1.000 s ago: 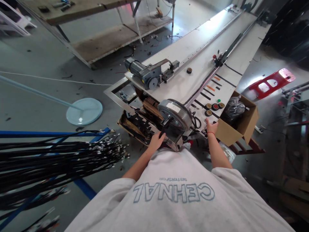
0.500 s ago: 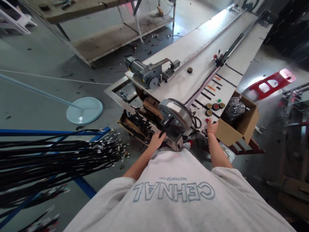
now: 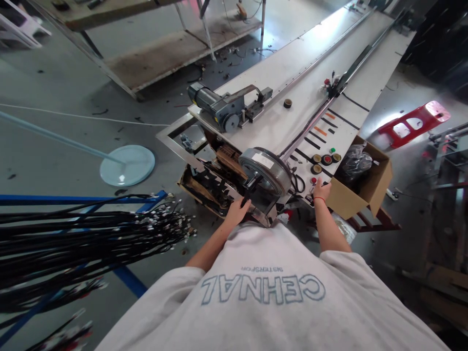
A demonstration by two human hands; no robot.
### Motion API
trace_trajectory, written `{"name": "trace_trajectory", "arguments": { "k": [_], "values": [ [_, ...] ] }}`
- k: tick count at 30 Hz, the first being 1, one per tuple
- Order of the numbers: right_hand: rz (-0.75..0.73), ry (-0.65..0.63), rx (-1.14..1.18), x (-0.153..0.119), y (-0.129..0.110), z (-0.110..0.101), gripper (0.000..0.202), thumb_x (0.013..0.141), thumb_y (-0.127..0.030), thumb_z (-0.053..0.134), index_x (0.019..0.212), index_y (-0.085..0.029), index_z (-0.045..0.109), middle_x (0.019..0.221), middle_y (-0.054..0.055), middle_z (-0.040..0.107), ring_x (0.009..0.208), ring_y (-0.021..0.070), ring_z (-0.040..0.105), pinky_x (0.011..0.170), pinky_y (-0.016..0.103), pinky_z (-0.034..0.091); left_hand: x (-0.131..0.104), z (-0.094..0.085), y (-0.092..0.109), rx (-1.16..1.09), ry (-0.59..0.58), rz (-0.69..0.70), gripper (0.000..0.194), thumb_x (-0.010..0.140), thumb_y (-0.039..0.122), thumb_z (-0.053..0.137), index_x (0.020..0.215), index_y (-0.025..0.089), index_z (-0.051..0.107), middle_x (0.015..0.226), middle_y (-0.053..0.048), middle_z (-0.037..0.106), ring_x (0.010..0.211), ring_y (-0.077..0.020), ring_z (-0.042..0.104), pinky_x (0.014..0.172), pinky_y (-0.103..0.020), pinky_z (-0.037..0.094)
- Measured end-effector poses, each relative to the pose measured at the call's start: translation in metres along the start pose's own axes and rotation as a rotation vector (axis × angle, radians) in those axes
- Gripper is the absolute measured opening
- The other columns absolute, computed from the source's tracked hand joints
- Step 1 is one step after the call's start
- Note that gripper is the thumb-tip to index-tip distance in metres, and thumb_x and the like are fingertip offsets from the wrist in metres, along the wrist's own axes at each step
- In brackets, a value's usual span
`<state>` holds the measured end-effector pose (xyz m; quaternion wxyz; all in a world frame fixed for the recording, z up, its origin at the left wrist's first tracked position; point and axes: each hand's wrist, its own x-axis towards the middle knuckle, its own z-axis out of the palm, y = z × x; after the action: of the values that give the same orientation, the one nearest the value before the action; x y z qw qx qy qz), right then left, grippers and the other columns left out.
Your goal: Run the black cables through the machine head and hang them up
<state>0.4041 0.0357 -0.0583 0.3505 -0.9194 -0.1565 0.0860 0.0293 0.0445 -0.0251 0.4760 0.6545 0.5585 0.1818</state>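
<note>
My left hand (image 3: 237, 212) is closed around a black handle (image 3: 246, 200) at the near end of the machine, just below the large grey wheel (image 3: 266, 170). A white label sits on the wheel's rim, and a metal shaft sticks out of its near face. My right hand (image 3: 321, 190) rests at the near right edge of the long white table (image 3: 281, 127), fingers bent over it. Just beyond its fingertips is a red button (image 3: 313, 180). Several tape rolls (image 3: 316, 169) and a green button (image 3: 332, 150) lie farther up. A looped black cable (image 3: 299, 184) is between wheel and right hand.
An open cardboard box (image 3: 360, 195) with a plastic bag stands right of the table. A motor (image 3: 208, 103) is mounted at the left corner. Bundled black cables (image 3: 120, 234) hang on a blue rack at left. A red stool (image 3: 413, 126) lies on the floor at right.
The view has shifted very slightly. Both hands keep their places, the left at the handle and the right at the table edge.
</note>
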Motion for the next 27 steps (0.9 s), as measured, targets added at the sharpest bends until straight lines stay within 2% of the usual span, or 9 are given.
{"name": "trace_trajectory", "arguments": {
  "k": [8,16,27],
  "values": [
    [0.040,-0.007,-0.007,-0.0019,-0.0042,-0.0004,0.058,0.078,-0.059,0.051,0.116,-0.014,0.047,0.118,0.019,0.057,0.113,0.0316,0.052,0.096,0.043,0.039,-0.0014,-0.0033,0.0057,-0.004,-0.019,0.001,0.028,0.085,0.038,0.045,0.073,0.017,0.059,0.066,-0.003,0.063,0.069,-0.0186,0.060,0.066,-0.027,0.043],
    [0.059,-0.003,-0.021,-0.0030,-0.0064,-0.0029,0.054,0.081,-0.054,0.049,0.117,-0.014,0.047,0.120,0.020,0.056,0.114,0.0330,0.052,0.098,0.047,0.037,-0.0005,-0.0022,0.0034,0.016,-0.011,0.002,0.030,0.084,0.041,0.044,0.078,0.017,0.061,0.069,-0.004,0.064,0.070,-0.0194,0.060,0.068,-0.028,0.044],
    [0.041,0.001,-0.049,-0.0023,-0.0067,-0.0009,0.049,0.083,-0.049,0.049,0.116,-0.012,0.048,0.119,0.020,0.056,0.112,0.0318,0.054,0.097,0.044,0.038,-0.0003,-0.0016,0.0024,0.004,-0.011,0.007,0.033,0.083,0.044,0.043,0.079,0.016,0.060,0.072,-0.005,0.065,0.072,-0.0214,0.061,0.070,-0.030,0.044]
  ]
}}
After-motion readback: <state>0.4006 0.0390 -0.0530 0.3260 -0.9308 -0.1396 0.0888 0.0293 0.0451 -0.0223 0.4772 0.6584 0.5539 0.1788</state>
